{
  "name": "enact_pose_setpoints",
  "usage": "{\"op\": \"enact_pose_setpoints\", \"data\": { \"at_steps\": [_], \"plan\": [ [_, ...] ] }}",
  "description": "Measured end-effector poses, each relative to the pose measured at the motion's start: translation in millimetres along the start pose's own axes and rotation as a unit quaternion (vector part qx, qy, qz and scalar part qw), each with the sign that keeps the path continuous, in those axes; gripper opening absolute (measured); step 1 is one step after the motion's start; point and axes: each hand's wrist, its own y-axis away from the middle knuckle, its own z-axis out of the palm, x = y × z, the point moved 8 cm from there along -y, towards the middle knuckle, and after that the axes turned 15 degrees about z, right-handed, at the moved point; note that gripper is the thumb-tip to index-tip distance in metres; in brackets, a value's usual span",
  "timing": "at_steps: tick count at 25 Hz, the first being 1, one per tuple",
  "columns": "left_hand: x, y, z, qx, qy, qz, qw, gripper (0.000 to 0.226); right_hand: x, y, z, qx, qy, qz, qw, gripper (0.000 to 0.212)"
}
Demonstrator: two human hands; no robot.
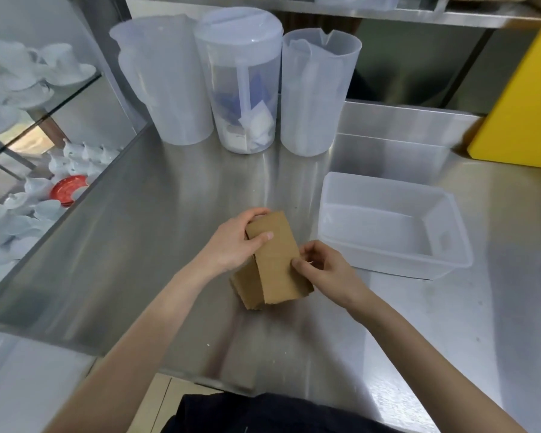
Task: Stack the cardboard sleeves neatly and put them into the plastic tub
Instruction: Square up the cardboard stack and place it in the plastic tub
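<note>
Both hands, left hand (pixel 236 242) and right hand (pixel 322 267), clamp the uneven cardboard sleeves (pixel 274 260) (still fanned), while the plastic tub (pixel 450 214) sits empty.

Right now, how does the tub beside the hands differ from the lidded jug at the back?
The tub is low, wide and rectangular; the lidded jug is tall and round. The tub is open on top and looks empty; the jug is capped and holds white and blue scraps. The tub sits right of the cardboard sleeves; the jug stands farther back between two open jugs. Both are translucent plastic on the steel table.
</note>
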Motion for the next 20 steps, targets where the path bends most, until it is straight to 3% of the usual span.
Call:
{"op": "enact_pose_setpoints", "data": {
  "at_steps": [2, 8, 15, 20],
  "plan": [
    [-10, -10, 3, -0.009, 0.016, -0.021, 1.0, 0.048, 5, -6, -1, 0.014, -0.064, 0.037, 0.997, 0.005],
    [-35, -7, 24, -0.006, 0.048, -0.08, 0.996, 0.058, 22, -13, 9, 0.063, -0.12, 0.098, 0.986, 0.015],
    [-50, -5, 33, -0.048, 0.006, -0.064, 0.997, 0.056, 28, -14, 16, 0.089, 0.045, 0.097, 0.99, 0.014],
    [-64, -2, 38, -0.068, 0.01, -0.091, 0.993, 0.061, 25, -16, 18, 0.119, 0.202, 0.095, 0.968, 0.029]
  ]
}}
